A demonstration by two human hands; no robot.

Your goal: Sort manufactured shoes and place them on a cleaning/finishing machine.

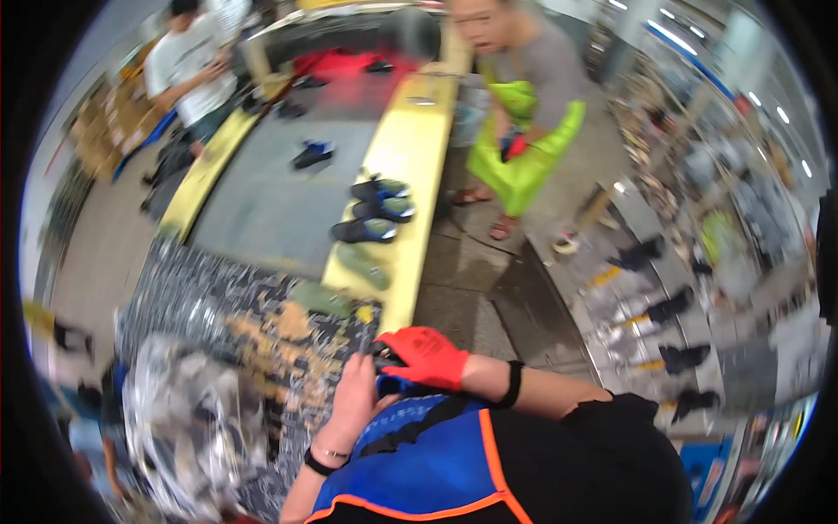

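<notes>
Close in front of my body, at the end of the yellow ledge, my two hands meet around a small black-and-blue shoe, mostly hidden by my fingers. My bare left hand is closed against its near left side. From the right, my right hand, in a red glove, grips its upper part. Just beyond my hands, a green shoe-shaped piece rests on the worn, patchy tabletop. Another green shoe-shaped piece lies on the yellow ledge, nearer me than several dark shoes in a row.
A grey conveyor belt carries a dark shoe beyond the tabletop. Crumpled clear plastic lies at left. A person in a green apron stands beyond the ledge; another stands far left. Black shoe-like pieces line a rack at right.
</notes>
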